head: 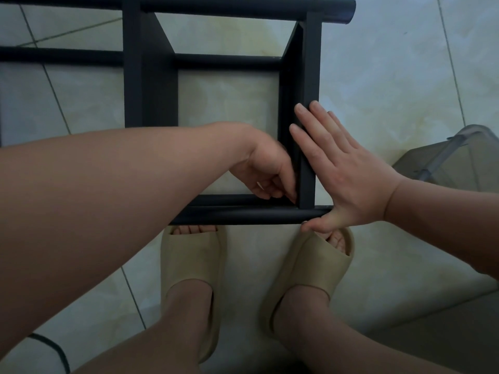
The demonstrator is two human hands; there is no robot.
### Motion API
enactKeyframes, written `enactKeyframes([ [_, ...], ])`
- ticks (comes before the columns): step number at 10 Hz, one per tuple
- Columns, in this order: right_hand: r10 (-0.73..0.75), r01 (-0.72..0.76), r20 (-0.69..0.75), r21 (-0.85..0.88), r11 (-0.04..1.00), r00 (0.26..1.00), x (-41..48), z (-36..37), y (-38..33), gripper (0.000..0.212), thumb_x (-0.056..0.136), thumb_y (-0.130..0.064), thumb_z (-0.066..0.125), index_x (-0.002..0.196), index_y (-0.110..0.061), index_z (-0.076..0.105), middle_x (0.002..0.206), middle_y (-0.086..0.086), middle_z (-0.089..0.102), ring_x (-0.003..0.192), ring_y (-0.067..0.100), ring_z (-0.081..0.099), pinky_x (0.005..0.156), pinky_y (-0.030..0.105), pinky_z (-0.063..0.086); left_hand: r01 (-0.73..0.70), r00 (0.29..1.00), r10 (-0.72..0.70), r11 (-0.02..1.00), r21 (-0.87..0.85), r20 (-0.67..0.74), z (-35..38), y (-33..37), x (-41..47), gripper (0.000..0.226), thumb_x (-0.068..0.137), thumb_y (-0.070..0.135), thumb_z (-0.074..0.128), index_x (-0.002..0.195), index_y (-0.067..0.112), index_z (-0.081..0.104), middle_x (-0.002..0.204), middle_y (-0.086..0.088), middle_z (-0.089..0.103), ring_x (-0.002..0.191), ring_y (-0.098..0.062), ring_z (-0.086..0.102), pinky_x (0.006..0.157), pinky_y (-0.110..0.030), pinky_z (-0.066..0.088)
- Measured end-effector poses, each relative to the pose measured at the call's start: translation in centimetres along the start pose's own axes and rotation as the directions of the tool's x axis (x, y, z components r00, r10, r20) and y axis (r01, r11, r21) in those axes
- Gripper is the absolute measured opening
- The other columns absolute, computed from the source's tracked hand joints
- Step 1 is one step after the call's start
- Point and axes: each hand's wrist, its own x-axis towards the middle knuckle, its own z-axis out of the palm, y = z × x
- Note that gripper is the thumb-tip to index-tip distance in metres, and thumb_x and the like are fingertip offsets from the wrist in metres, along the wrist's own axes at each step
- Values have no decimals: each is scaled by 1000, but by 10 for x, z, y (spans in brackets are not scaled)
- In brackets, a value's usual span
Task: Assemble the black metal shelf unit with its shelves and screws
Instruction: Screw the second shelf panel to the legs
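Both hands meet at a near corner of the shelf unit: right hand flat, we should brace squarely; left hand curls inside, its pinch hidden.

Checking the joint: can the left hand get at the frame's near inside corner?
Likely yes: the left hand reaches through the open frame to that corner; the right hand lies flat outside it.

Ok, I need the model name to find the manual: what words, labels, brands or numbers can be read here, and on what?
None: no readable text shows on the black shelf frame, the beige slippers, the grey plastic object or the floor tiles.
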Motion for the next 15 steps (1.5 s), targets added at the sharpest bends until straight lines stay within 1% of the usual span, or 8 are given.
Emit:
enactKeyframes([
  [1,1,-1,4,-2,1000,1000,0,0,0,131,78,-93,38,156,10,16,164,31,6,154,47,1,124,61,12,38,999,-38,999,13,6,-1,-1,-2,12,93,19,63,99,22,73,93,8,71,85,-12,59,92,-32,46],
  [3,8,-8,7,2,1000,1000,0,0,0,131,78,-93,38,156,10,16,164,31,5,154,46,0,124,61,11,4,999,-6,999,-42,-47,2,-6,8,7,92,12,65,94,16,70,79,4,69,67,-9,53,75,-25,46],
  [5,4,-4,4,5,1000,1000,0,0,0,130,78,-93,37,157,9,16,164,31,5,154,46,0,125,59,10,20,1000,-20,999,-43,19,-1,0,1,12,93,10,61,94,17,72,83,6,71,73,-9,57,81,-27,46],
  [7,3,-3,3,5,1000,1000,0,0,0,130,78,-93,36,157,9,15,164,30,5,154,46,0,125,59,10,33,999,-33,999,-29,-6,3,-3,5,8,93,13,62,91,17,70,80,6,69,68,-9,53,77,-26,46],
  [9,8,-8,6,5,1000,1000,0,0,0,131,77,-93,38,157,9,16,165,30,6,154,46,1,125,60,11,33,999,-33,999,-21,16,-2,0,0,16,92,10,61,103,18,70,92,6,70,80,-10,59,86,-27,47],
  [11,5,-5,12,3,1000,1000,0,0,0,131,78,-93,36,157,9,16,165,30,5,154,46,0,125,60,11,43,999,-44,997,-65,-17,4,-4,7,9,94,14,61,89,17,68,75,7,69,66,-8,52,74,-24,46],
  [13,6,-6,14,1,1000,1000,0,-1,-1,131,78,-93,37,157,9,16,165,30,5,154,46,0,125,59,10,30,1000,-30,997,-72,10,-1,-1,-1,14,94,13,59,96,19,71,84,7,71,74,-9,58,80,-26,45],
  [15,6,-6,15,0,1000,1000,0,-1,0,130,78,-93,35,157,9,15,165,30,4,154,46,0,125,59,10,57,998,-57,997,-55,0,3,-3,5,9,95,15,60,91,17,68,79,6,68,66,-7,52,73,-23,44],
])
